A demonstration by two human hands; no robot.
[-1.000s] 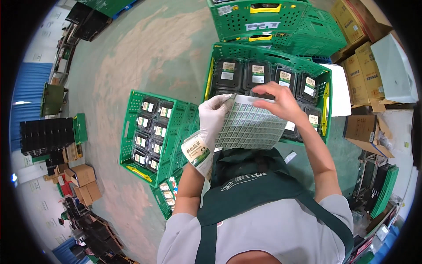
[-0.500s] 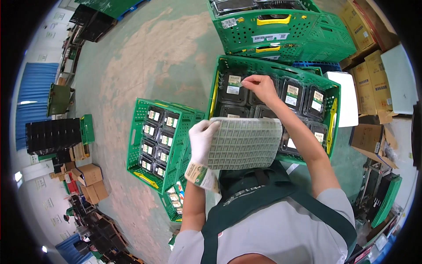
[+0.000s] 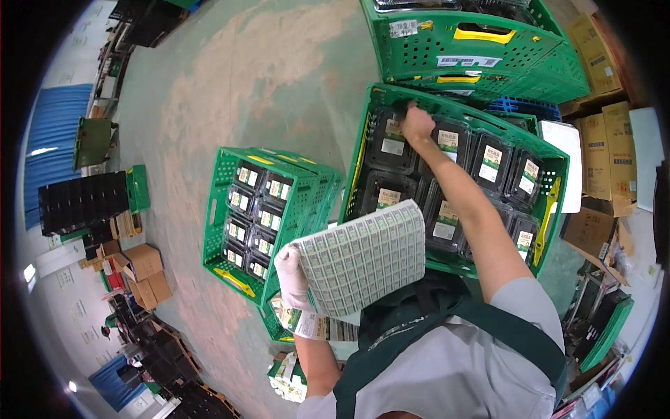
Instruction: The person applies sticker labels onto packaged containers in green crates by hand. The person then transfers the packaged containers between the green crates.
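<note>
A green perforated plastic crate point(image 3: 556, 167) stands before the person, filled with black clamshell containers. A sheet of gridded labels point(image 3: 366, 258) is held above its near-left side. The crate's far-left clamshell point(image 3: 380, 157) bears a pale label. The white-gloved left hand point(image 3: 291, 276) (a label strip point(image 3: 307, 325) wraps its wrist) is clamped on the sheet's left edge. The bare right hand point(image 3: 419, 124) is at that clamshell, fingers curled; whether they grip anything cannot be told.
</note>
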